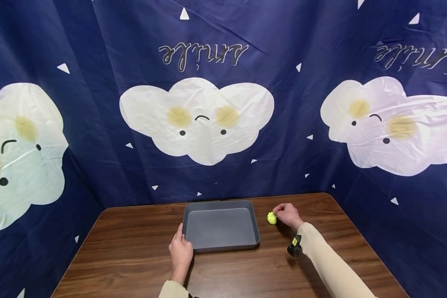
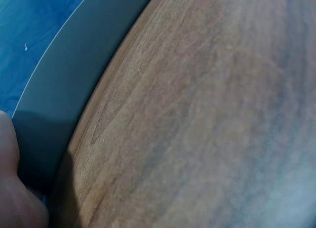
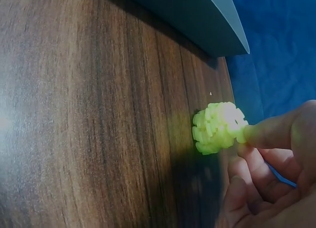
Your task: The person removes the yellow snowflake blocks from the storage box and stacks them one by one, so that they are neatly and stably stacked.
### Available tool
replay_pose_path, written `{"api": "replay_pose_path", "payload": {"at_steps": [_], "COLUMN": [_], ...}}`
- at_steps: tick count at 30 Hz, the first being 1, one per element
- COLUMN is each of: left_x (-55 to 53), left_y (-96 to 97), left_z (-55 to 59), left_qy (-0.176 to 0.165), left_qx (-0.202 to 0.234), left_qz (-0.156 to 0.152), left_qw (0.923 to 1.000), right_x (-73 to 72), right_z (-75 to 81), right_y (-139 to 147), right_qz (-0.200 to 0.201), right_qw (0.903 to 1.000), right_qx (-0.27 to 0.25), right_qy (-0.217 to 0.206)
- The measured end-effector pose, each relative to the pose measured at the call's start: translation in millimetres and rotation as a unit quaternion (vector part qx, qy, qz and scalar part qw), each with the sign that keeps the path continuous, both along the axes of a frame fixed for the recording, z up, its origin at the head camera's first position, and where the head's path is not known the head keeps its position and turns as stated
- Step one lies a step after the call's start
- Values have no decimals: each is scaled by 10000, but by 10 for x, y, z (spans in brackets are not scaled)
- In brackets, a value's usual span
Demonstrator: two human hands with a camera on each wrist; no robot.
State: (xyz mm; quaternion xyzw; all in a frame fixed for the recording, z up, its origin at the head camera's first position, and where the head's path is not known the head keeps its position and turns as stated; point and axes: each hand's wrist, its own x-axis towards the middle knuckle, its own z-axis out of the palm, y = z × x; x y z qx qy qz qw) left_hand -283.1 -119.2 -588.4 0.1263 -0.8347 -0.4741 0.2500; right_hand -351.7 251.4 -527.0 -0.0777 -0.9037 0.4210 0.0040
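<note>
A dark grey rectangular baking pan [image 1: 221, 227] with low walls lies on the wooden table. At its near left corner my left hand [image 1: 181, 250] grips the side wall; the left wrist view shows only part of this hand [image 2: 17, 183] against the pan's wall [image 2: 64, 85]. Right of the pan, my right hand [image 1: 287, 215] pinches a small neon yellow-green knobbly ball [image 1: 271, 218] by its edge. In the right wrist view the ball [image 3: 217, 128] has many blocky bumps, with thumb and fingertips at its side. Whether it touches the table is hard to tell.
The brown wood-grain table [image 1: 134, 256] ends at a rounded back edge behind the pan. Dark blue curtains [image 1: 294, 124] with white clouds and small triangles hang behind it and at both sides. A black strapped device [image 1: 294, 246] sits on the right wrist.
</note>
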Motion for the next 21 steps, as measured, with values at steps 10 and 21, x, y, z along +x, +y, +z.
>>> {"api": "replay_pose_path", "payload": {"at_steps": [10,21], "left_x": [1,8], "left_y": [14,26], "left_z": [-8,18], "left_qy": [-26,-63], "left_qx": [39,75], "left_qz": [40,10], "left_qw": [10000,10000], "right_x": [5,11], "right_z": [-55,-57], "right_y": [11,24], "right_qz": [-89,-166], "right_qw": [9999,9997], "right_qx": [60,130], "right_qy": [18,131]}}
